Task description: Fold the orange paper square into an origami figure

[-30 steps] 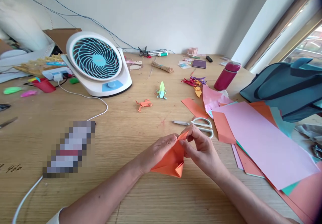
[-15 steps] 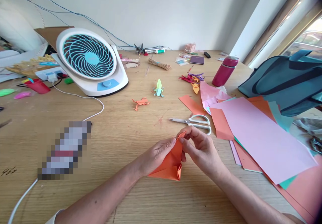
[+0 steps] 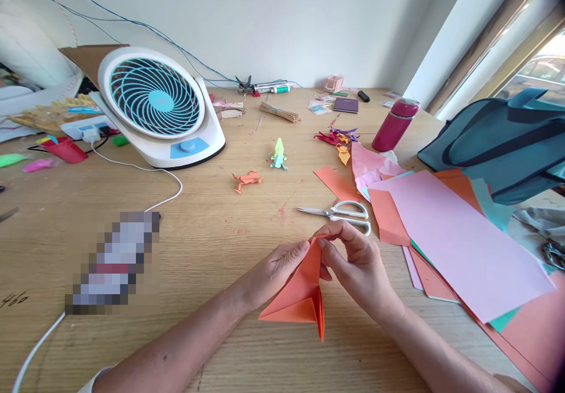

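A folded piece of orange paper [image 3: 300, 290] is held above the wooden table at the lower middle. My left hand [image 3: 276, 269] grips its upper left edge, thumb on top near the upper corner. My right hand [image 3: 353, 263] pinches the same top corner between thumb and fingers. Below the hands the paper spreads into a wide flap with a narrow pointed fold hanging down on the right. White-handled scissors [image 3: 342, 212] lie just beyond my right hand. Farther back are an orange paper figure [image 3: 248, 179] and a yellow-green and blue one [image 3: 278, 155].
Coloured paper sheets [image 3: 463, 240] cover the right side, near a blue bag [image 3: 498, 140] and a dark pink bottle [image 3: 396, 124]. A white fan [image 3: 161, 107] stands at the back left. A blurred-out object [image 3: 115, 263] with a white cable lies at left.
The paper's lower right part has opened out, and a pointed fold now hangs lower. The top corner has bent over to the right under my right fingers. My left hand has hardly moved.
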`<action>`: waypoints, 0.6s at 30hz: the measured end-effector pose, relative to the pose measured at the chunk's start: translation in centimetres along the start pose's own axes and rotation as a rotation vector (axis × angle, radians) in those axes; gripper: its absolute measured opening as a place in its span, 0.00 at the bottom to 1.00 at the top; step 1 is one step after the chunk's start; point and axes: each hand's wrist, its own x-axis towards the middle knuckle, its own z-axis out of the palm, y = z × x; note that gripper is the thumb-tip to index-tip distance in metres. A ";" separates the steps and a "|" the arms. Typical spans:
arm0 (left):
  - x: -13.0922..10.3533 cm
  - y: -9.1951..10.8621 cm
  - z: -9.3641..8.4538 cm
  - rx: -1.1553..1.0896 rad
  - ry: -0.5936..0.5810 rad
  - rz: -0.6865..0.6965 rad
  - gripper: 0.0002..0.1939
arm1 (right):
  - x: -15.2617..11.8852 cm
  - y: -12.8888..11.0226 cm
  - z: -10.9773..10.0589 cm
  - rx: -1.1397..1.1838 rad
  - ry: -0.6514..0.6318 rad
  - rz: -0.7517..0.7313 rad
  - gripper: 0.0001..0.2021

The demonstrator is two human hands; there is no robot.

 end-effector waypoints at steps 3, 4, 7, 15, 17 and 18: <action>-0.1 0.3 0.3 0.025 0.030 0.023 0.27 | 0.0 0.1 -0.1 -0.165 0.020 -0.122 0.04; -0.1 0.4 0.4 0.044 0.044 0.036 0.28 | 0.1 0.1 -0.1 -0.218 0.026 -0.166 0.04; -0.2 0.4 0.6 0.111 0.097 0.094 0.25 | 0.1 0.3 0.0 -0.316 0.047 -0.251 0.05; -0.8 0.3 0.2 0.365 0.173 0.077 0.24 | -0.2 0.2 0.3 -0.340 0.076 -0.255 0.04; -0.8 0.4 0.2 0.358 0.160 0.089 0.24 | -0.3 0.1 0.4 -0.304 0.060 -0.209 0.04; -0.8 0.4 0.2 0.350 0.156 0.099 0.24 | -0.3 0.0 0.4 -0.278 0.054 -0.190 0.05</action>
